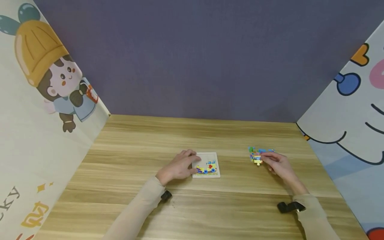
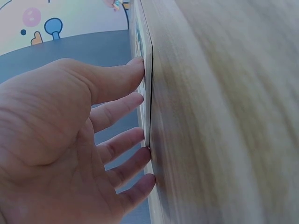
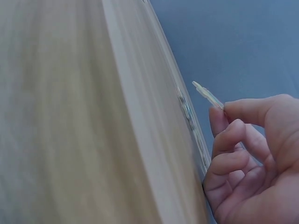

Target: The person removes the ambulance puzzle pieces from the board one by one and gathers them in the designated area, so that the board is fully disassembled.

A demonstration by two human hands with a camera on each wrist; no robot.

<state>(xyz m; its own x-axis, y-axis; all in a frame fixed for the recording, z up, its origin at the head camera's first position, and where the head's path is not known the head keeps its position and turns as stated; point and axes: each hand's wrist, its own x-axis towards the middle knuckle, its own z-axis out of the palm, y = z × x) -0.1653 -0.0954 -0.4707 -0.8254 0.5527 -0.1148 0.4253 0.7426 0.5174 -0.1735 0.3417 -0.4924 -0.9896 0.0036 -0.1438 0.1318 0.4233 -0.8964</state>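
Observation:
A small square puzzle board with a pale frame lies flat on the table. Its lower part bears fitted pieces forming a picture of a vehicle with blue wheels; bare board shows above. My left hand rests at the board's left side, thumb and fingertips on its edge and surface, the fingers loosely spread in the left wrist view. To the right, my right hand pinches a thin yellowish puzzle piece between thumb and index finger, raised off the table. Several loose puzzle pieces lie beneath and behind it, partly covered.
The wood-grain table runs back to a dark blue-grey panel. White panels printed with cartoons, one on the left and one on the right, close the sides. Each wrist wears a black band.

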